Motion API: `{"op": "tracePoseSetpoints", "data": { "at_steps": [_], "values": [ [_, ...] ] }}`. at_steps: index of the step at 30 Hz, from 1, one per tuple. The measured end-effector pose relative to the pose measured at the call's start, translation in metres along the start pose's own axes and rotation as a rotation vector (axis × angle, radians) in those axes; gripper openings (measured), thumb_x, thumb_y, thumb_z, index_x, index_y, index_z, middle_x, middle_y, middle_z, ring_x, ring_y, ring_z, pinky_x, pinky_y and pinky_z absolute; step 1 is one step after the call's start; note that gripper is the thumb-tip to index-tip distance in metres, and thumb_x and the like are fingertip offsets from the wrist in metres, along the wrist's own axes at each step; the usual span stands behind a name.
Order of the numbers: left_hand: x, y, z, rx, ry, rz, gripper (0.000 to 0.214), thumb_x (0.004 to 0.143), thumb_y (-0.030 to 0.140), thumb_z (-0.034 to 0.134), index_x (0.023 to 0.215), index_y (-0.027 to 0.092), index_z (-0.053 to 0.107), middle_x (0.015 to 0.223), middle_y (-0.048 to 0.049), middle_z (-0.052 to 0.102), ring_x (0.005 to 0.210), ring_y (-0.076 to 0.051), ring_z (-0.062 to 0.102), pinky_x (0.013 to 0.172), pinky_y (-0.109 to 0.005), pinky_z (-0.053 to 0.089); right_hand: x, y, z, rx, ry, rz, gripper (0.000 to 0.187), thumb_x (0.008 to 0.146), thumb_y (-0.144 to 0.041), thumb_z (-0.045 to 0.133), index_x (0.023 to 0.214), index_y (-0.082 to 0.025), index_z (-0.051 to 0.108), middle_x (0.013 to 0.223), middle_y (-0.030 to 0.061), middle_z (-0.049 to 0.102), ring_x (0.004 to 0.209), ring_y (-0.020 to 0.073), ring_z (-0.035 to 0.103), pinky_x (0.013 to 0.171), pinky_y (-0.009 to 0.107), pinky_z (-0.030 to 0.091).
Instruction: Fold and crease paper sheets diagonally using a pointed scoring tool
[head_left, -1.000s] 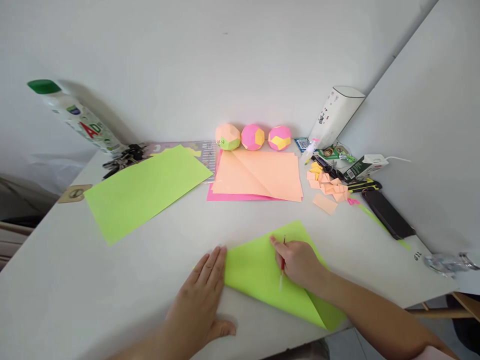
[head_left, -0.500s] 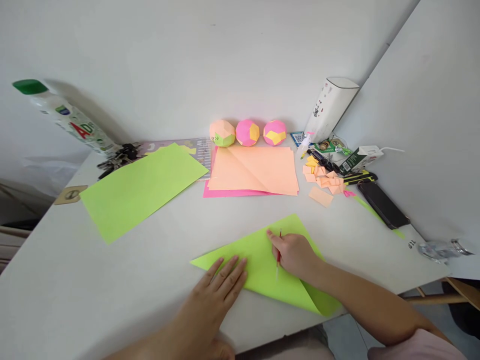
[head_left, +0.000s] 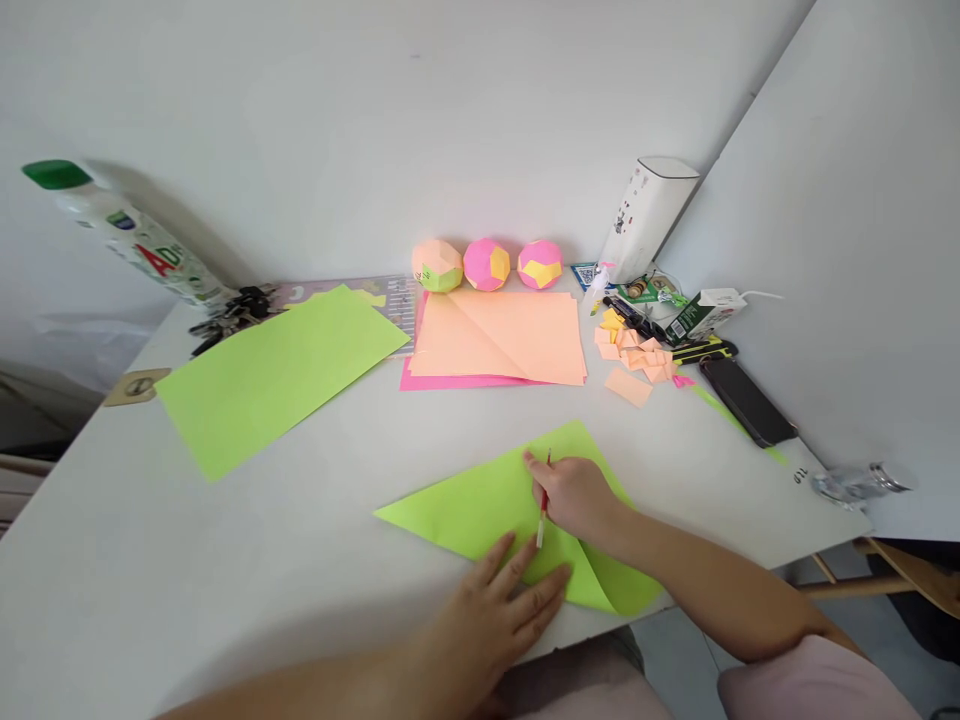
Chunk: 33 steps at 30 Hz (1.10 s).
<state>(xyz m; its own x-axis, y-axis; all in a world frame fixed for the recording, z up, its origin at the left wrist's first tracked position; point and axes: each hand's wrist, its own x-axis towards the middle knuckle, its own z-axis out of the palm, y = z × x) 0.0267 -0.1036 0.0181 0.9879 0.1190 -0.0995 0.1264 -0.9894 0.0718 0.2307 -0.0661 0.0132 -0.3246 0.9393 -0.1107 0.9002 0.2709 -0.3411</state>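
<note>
A sheet of lime-green paper (head_left: 457,508), folded over on itself into a pointed shape, lies near the desk's front edge. My left hand (head_left: 501,605) rests on its lower part with the fingers spread. My right hand (head_left: 577,492) is closed around a thin red pen refill (head_left: 544,502), whose pale end points toward me. The index fingertip of that hand presses on the paper by its upper edge. At the right, the fold stands slightly raised, showing a layer beneath.
Another green sheet (head_left: 277,380) lies left. Peach sheets (head_left: 499,340) over pink ones are at the back, below three paper balls (head_left: 487,265). At the right are small folded peach pieces (head_left: 637,352), a black phone-like object (head_left: 748,402) and a glass bottle (head_left: 859,485). A tall bottle (head_left: 142,235) stands far left.
My left hand has slid right along the paper, closer to my right hand. The right hand keeps its hold on the refill. The whole view has shifted slightly.
</note>
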Motion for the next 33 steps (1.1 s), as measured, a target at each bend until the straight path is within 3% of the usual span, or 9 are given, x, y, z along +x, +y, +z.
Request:
{"op": "tracePoseSetpoints", "data": {
  "at_steps": [7, 16, 21, 25, 28, 33],
  "values": [
    [0.029, 0.018, 0.006, 0.069, 0.116, 0.048, 0.047, 0.089, 0.039, 0.049, 0.135, 0.030, 0.045, 0.151, 0.0080, 0.026, 0.135, -0.029, 0.031, 0.109, -0.047, 0.025, 0.001, -0.001, 0.000, 0.008, -0.013, 0.006, 0.049, 0.075, -0.002, 0.053, 0.123, -0.009, 0.056, 0.064, -0.0042, 0.070, 0.057, 0.0144, 0.062, 0.052, 0.025, 0.034],
    [0.047, 0.026, 0.008, 0.083, 0.173, 0.112, 0.040, 0.096, 0.031, 0.040, 0.135, 0.029, 0.045, 0.151, 0.0073, 0.026, 0.135, -0.028, 0.031, 0.109, -0.046, 0.025, 0.001, -0.003, -0.003, -0.001, -0.013, 0.018, 0.043, 0.078, -0.001, 0.051, 0.119, -0.011, 0.059, 0.064, -0.0035, 0.070, 0.058, 0.0135, 0.062, 0.052, 0.025, 0.033],
    [0.030, 0.020, 0.020, 0.059, 0.185, 0.109, 0.043, 0.097, 0.029, 0.038, 0.140, 0.024, 0.038, 0.154, 0.0026, 0.017, 0.137, -0.029, 0.027, 0.110, -0.049, 0.021, 0.001, -0.001, 0.000, -0.008, -0.022, 0.008, 0.045, 0.076, -0.002, 0.053, 0.120, -0.011, 0.058, 0.065, -0.0039, 0.070, 0.059, 0.0135, 0.063, 0.052, 0.024, 0.033],
    [0.007, 0.010, 0.021, -0.083, 0.043, -0.011, 0.074, 0.087, 0.053, 0.051, 0.146, 0.019, 0.023, 0.155, -0.0008, 0.009, 0.140, -0.034, 0.010, 0.113, -0.056, 0.006, 0.002, 0.002, 0.001, -0.013, -0.018, 0.008, 0.046, 0.076, -0.003, 0.052, 0.121, -0.011, 0.057, 0.067, -0.0024, 0.071, 0.060, 0.0142, 0.063, 0.052, 0.024, 0.034],
    [-0.016, -0.002, 0.018, -0.186, -0.048, -0.146, 0.098, 0.076, 0.068, 0.056, 0.148, 0.019, 0.013, 0.155, -0.0044, 0.011, 0.140, -0.040, 0.002, 0.109, -0.064, 0.000, 0.002, 0.003, 0.003, -0.018, -0.010, 0.002, 0.054, 0.073, -0.001, 0.053, 0.126, -0.010, 0.054, 0.066, -0.0023, 0.071, 0.059, 0.0151, 0.063, 0.051, 0.024, 0.035],
    [-0.060, -0.023, 0.018, -0.190, 0.024, -0.364, 0.099, 0.070, 0.084, 0.038, 0.148, 0.027, 0.015, 0.154, -0.0135, 0.011, 0.137, -0.049, 0.005, 0.102, -0.069, 0.012, 0.002, 0.007, 0.008, -0.016, 0.016, -0.025, 0.054, 0.073, 0.002, 0.048, 0.124, -0.011, 0.056, 0.061, -0.0030, 0.069, 0.054, 0.0147, 0.061, 0.049, 0.024, 0.035]
  ]
}}
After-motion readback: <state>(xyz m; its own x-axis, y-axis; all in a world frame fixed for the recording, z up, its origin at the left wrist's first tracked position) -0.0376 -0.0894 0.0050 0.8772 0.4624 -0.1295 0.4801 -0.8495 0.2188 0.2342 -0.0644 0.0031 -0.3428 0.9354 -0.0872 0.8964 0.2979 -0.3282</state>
